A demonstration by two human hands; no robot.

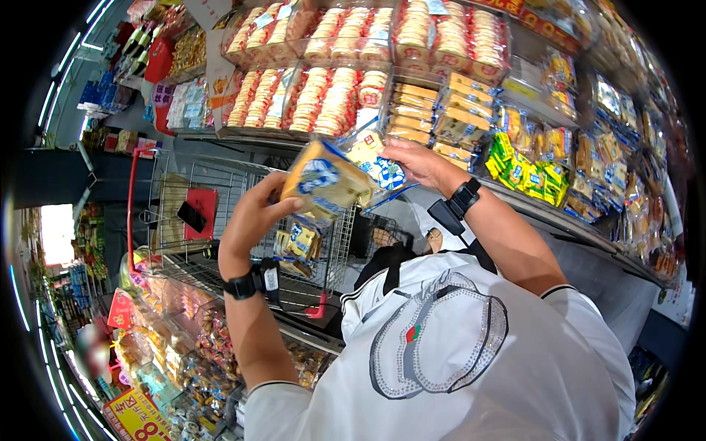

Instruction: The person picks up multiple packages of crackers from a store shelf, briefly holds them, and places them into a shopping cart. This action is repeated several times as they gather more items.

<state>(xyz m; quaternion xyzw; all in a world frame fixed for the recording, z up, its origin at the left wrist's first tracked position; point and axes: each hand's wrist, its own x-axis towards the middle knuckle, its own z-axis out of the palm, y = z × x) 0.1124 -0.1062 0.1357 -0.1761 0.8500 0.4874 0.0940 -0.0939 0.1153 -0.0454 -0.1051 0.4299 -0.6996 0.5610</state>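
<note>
My left hand (262,212) grips a plastic-wrapped bread pack (325,179) with blue print, thumb across its near face. My right hand (422,162) pinches a second clear pack (372,157) with pale wrapping and blue print. The two packs overlap in front of my chest, and the left one hides part of the other. Below and to the left stands a wire shopping cart (190,165) with a red handle. Several similar bread packs (300,242) lie in the cart, beneath my left hand.
A shelf with clear bins of stacked round biscuits (325,93) runs along the far side. Wrapped cakes (411,113) and green-yellow packets (527,173) sit to the right. A phone (191,216) rests on a red item (201,204) in the cart. Snack bins (193,342) stand at lower left.
</note>
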